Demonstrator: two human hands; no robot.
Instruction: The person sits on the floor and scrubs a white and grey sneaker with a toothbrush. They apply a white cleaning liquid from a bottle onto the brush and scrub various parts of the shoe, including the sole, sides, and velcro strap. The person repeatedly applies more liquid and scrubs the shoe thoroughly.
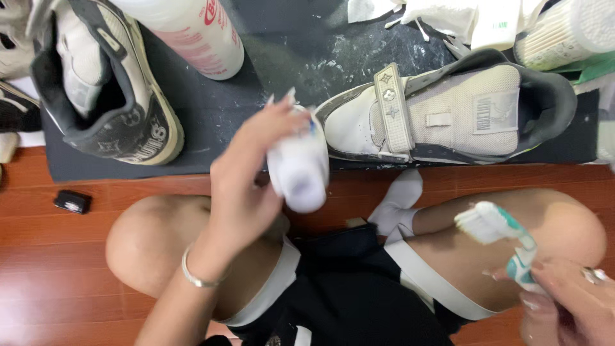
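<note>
My left hand (246,176) grips a small white tube or bottle (300,170), blurred by motion, in front of the toe of a white and grey sneaker (448,115) lying on a dark mat (211,112). My right hand (567,298) at the lower right holds a toothbrush (500,230) with white bristles and a teal and white handle, raised above my right knee. A silver bracelet sits on my left wrist. I sit cross-legged in black shorts with white trim.
A second sneaker (106,83), grey and cream, rests on the mat's left. A large white bottle with red print (192,32) lies at the top. Cotton swabs and tissues (448,19) sit top right. A small black object (72,202) lies on the red wooden floor.
</note>
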